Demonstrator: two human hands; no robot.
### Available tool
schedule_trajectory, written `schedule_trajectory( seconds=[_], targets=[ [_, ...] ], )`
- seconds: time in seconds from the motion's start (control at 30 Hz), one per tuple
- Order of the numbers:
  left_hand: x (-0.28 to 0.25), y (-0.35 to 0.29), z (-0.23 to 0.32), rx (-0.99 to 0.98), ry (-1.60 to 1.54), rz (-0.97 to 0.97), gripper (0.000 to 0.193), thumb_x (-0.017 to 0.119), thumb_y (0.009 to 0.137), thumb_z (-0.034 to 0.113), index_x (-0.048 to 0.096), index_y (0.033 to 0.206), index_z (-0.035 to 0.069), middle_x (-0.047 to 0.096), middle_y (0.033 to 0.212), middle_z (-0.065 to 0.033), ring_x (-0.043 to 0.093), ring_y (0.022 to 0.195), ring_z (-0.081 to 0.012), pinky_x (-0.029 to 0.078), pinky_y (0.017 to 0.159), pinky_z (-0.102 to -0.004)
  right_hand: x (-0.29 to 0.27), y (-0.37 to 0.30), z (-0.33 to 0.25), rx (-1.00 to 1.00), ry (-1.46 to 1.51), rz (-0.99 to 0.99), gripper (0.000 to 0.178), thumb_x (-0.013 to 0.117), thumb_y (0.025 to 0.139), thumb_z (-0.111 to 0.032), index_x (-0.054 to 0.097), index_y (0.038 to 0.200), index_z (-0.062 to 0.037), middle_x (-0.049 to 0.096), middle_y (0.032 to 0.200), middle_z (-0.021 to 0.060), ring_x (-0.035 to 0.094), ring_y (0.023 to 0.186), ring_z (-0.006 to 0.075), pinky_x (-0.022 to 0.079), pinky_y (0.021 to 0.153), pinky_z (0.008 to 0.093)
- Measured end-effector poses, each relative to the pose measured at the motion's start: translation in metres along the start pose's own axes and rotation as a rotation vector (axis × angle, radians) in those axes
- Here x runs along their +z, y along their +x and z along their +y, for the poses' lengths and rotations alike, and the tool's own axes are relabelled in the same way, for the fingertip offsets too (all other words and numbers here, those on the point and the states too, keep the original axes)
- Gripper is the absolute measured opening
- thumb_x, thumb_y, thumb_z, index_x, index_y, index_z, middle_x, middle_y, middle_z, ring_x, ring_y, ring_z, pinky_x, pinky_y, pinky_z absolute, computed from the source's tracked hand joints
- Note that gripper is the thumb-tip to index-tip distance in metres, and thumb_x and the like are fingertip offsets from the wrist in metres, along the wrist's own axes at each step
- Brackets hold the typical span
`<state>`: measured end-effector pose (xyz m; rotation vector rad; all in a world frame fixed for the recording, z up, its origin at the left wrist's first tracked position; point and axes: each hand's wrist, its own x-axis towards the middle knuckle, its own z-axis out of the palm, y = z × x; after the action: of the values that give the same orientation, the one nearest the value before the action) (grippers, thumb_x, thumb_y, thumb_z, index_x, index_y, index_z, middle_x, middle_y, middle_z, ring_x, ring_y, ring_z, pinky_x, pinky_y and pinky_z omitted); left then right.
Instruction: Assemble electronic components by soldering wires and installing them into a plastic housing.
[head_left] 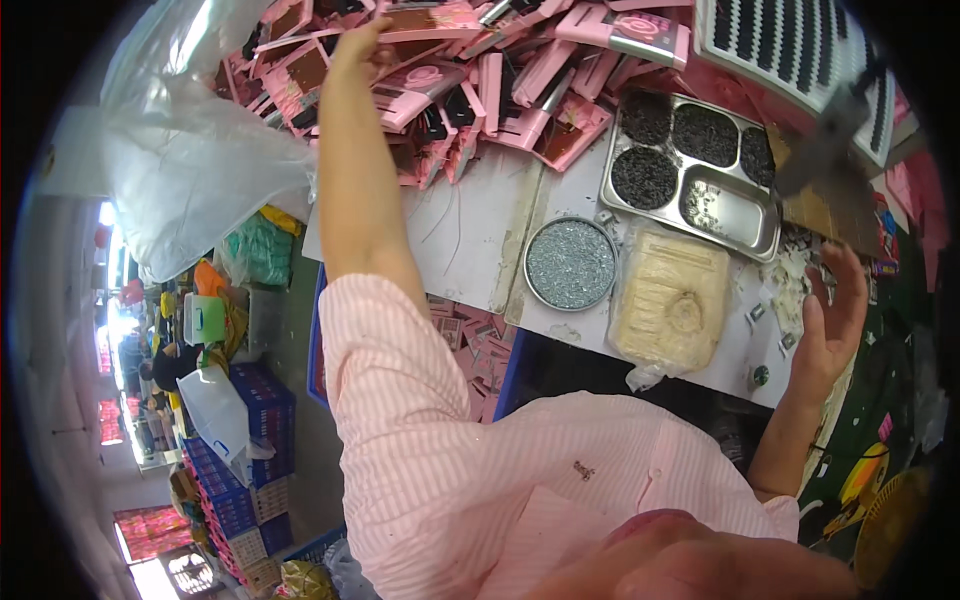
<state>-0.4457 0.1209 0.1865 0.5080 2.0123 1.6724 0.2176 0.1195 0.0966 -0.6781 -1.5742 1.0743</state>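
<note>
My left hand [358,52] reaches to the far left, over a heap of pink plastic cases [420,85]. Its fingers are closed at the left end of one pink case with a brown panel [432,24]; the fingertips are partly hidden. At the right, my right hand [838,315] is raised by the table edge, fingers curved and apart, holding nothing. Nearest to it lie small metal pieces [757,313] and pale scraps [790,290]. A beige block in clear plastic [668,300] lies to its left, beside a round tin [572,222] of small silvery parts.
Behind the tin stands a metal compartment tray [655,215] with dark small parts. A white rack with black rows [790,60] is at the far right, a dark tool [835,130] hanging before it. Clear plastic sheeting [190,170] drapes at left; blue crates [265,410] stand beyond.
</note>
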Motion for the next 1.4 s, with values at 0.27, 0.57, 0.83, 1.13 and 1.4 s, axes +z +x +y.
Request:
schedule_trajectory(
  seconds=[0.27, 0.57, 0.83, 1.13, 1.4],
  targets=[
    [0.078, -0.276, -0.034, 0.272, -0.247, -0.473, 0.017, 0.058, 0.101, 0.022, 0.06, 0.09, 0.009, 0.053, 0.069, 0.0041, 0.047, 0.055, -0.0039, 0.033, 0.046, -0.0198, 0.035, -0.02, 0.029, 0.468, 0.699, -0.567, 0.066, 0.045, 0.105, -0.049, 0.047, 0.144, 0.0037, 0.068, 0.115, 0.0166, 0.066, 0.103, 0.0236, 0.051, 0.093, 0.0367],
    [0.144, -0.448, -0.185, 0.008, -0.047, -0.69, 0.062, 0.061, 0.099, 0.011, 0.033, 0.153, 0.0, 0.061, 0.081, -0.0033, 0.052, 0.06, -0.0068, 0.041, 0.054, -0.023, 0.02, -0.06, 0.058, 0.727, 0.487, -0.156, 0.038, 0.057, 0.105, -0.026, 0.056, 0.134, -0.0017, 0.071, 0.104, 0.0039, 0.063, 0.092, 0.0063, 0.052, 0.08, 0.0249],
    [0.132, -0.435, -0.211, 0.569, 0.669, -0.575, 0.06, 0.071, 0.091, 0.018, 0.047, 0.145, 0.004, 0.058, 0.061, -0.0095, 0.059, 0.05, -0.0236, 0.046, 0.05, -0.0339, 0.026, -0.061, 0.078, 0.204, -0.855, -0.338, 0.045, 0.069, 0.09, -0.047, 0.061, 0.117, -0.0114, 0.067, 0.073, 0.0131, 0.068, 0.068, 0.035, 0.05, 0.056, 0.0433],
    [0.141, -0.424, -0.213, 0.616, 0.862, -0.581, 0.049, 0.074, 0.09, 0.024, 0.058, 0.133, 0.008, 0.067, 0.071, -0.0105, 0.065, 0.058, -0.0263, 0.05, 0.053, -0.0372, 0.021, -0.035, 0.1, 0.183, -0.769, -0.419, 0.029, 0.066, 0.094, -0.034, 0.062, 0.114, -0.0138, 0.063, 0.064, 0.0103, 0.064, 0.059, 0.029, 0.047, 0.054, 0.0391],
    [0.157, -0.453, -0.194, 0.726, 0.539, -0.787, 0.057, 0.077, 0.082, 0.017, 0.057, 0.134, 0.006, 0.064, 0.097, -0.012, 0.063, 0.089, -0.0307, 0.053, 0.075, -0.0385, 0.002, -0.087, 0.03, -0.164, -0.384, -0.677, 0.025, 0.066, 0.084, -0.005, 0.072, 0.107, -0.0082, 0.058, 0.073, 0.0066, 0.058, 0.062, 0.0254, 0.046, 0.055, 0.0373]
  ],
)
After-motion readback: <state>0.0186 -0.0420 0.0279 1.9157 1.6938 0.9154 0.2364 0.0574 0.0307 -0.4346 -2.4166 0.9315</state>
